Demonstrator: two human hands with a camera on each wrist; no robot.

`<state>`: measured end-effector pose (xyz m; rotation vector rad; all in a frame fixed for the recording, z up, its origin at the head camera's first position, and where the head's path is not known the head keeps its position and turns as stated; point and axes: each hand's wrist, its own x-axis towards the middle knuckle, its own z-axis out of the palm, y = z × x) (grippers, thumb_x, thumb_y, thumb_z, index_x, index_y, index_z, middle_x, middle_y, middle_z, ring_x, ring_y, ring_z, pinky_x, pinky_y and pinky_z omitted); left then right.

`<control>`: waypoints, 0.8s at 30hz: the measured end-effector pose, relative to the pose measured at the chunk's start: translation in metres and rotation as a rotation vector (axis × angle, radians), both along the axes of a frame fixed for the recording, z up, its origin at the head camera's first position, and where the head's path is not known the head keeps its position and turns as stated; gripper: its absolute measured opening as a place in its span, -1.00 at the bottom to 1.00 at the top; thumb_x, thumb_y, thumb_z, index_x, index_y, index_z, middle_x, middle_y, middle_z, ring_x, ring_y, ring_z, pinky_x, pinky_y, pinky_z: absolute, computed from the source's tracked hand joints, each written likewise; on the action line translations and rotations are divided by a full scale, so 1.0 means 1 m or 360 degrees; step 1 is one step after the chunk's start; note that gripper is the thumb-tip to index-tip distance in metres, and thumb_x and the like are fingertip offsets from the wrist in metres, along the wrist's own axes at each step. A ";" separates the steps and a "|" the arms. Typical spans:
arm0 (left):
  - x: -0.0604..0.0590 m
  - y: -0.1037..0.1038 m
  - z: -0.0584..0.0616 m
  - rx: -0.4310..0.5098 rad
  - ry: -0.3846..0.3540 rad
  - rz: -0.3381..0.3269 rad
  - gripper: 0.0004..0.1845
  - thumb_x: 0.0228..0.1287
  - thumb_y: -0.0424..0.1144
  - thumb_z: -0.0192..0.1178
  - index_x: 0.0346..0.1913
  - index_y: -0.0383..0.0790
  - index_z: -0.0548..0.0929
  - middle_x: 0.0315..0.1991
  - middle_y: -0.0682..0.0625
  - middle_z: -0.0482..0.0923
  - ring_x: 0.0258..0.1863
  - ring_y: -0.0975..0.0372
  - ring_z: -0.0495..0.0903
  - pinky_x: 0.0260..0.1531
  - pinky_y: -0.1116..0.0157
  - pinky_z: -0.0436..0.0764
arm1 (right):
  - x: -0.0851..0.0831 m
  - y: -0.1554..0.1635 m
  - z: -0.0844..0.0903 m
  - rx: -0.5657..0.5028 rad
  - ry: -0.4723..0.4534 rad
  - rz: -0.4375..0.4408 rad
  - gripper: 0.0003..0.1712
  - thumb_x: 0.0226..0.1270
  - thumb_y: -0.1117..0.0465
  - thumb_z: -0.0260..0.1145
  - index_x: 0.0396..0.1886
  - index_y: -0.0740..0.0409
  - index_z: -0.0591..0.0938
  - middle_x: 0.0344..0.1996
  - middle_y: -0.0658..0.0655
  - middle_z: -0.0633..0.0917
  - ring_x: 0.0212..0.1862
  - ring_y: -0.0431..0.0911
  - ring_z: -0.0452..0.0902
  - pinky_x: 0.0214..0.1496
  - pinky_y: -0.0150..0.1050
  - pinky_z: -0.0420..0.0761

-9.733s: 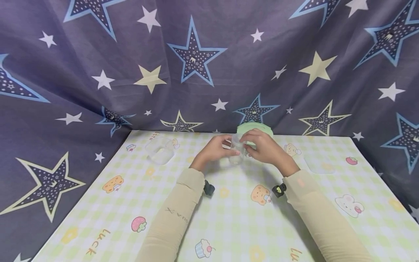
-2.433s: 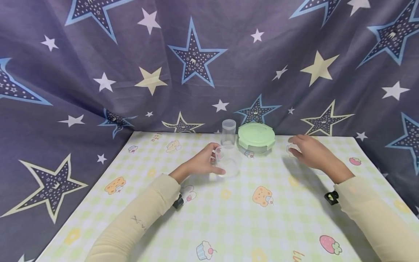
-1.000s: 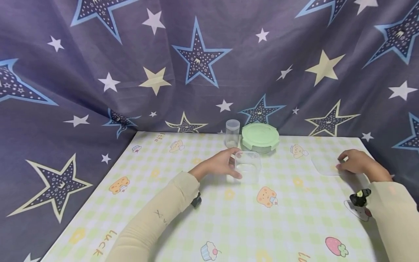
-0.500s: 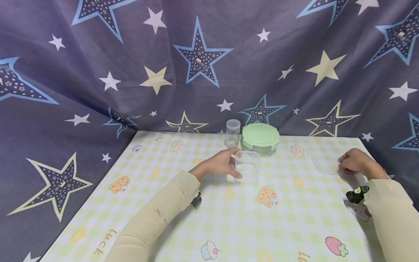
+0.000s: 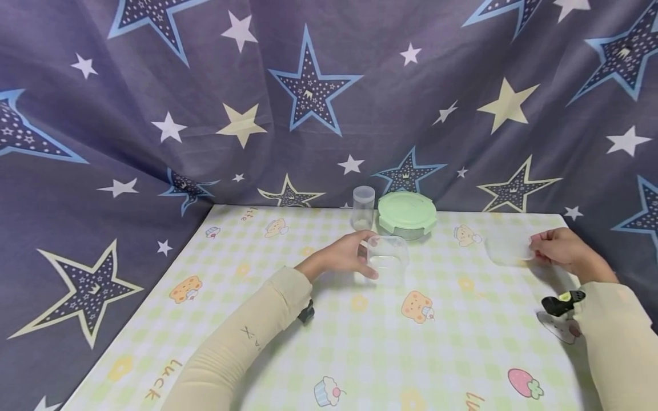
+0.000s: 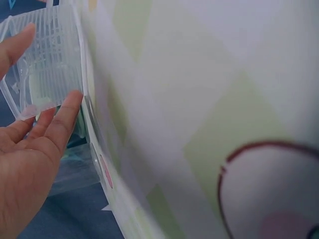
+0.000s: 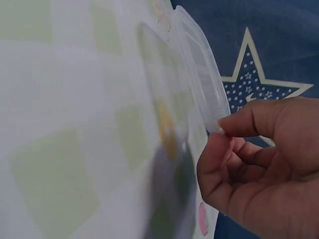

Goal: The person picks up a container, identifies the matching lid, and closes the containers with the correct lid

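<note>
In the head view, my left hand (image 5: 345, 255) holds a clear plastic food container (image 5: 393, 265) by its left side, around the middle of the table. The left wrist view shows my thumb on one side of the ribbed container (image 6: 55, 55) and the fingers on another. Over at the right of the table, my right hand (image 5: 562, 248) pinches the edge of a clear plastic lid (image 5: 506, 250) between thumb and forefinger. In the right wrist view the lid (image 7: 202, 64) is raised off the cloth, its shadow falling below it.
At the back of the table stand a clear cylindrical jar (image 5: 363, 212) and, just right of it, a round container with a green lid (image 5: 407, 210). A starry curtain (image 5: 216, 68) hangs behind the table's back edge. The tablecloth (image 5: 390, 365) is checked with cartoon prints.
My right hand moved right to the lid lying on the table, pinched its edge and lifted it. Earlier, my left hand brought the container to the middle; it now stays put.
</note>
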<state>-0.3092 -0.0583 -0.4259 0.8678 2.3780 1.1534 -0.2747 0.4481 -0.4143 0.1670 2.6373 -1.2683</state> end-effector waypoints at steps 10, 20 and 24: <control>0.001 0.001 0.001 0.0028 -0.0027 0.0005 0.01 -0.03 -0.24 0.65 0.47 -0.23 0.28 0.32 -0.14 0.38 0.23 -0.03 0.57 0.08 0.26 0.65 | 0.000 -0.033 0.024 -0.0028 0.0266 -0.0056 -0.55 0.53 0.30 0.06 0.17 0.67 0.36 -0.33 0.07 0.62 -0.38 -0.29 0.56 -0.27 -0.32 0.73; 0.000 0.002 0.000 0.0016 -0.0012 -0.0005 0.07 -0.02 -0.23 0.66 0.52 -0.26 0.24 0.34 -0.16 0.37 0.22 -0.01 0.58 0.06 0.30 0.65 | -0.004 -0.081 0.046 -0.0112 0.0457 -0.0167 -0.59 0.55 0.29 0.09 0.17 0.58 0.39 -0.12 0.24 0.55 -0.33 -0.34 0.57 -0.19 -0.38 0.73; 0.001 0.000 0.000 -0.0057 0.0015 0.0013 0.18 -0.05 -0.16 0.68 0.59 -0.17 0.14 0.38 -0.12 0.35 0.22 0.05 0.56 0.13 0.29 0.62 | -0.007 -0.101 0.052 -0.0150 0.0513 -0.0140 -0.60 0.55 0.30 0.10 0.18 0.56 0.41 -0.13 0.22 0.55 -0.33 -0.33 0.56 -0.21 -0.43 0.71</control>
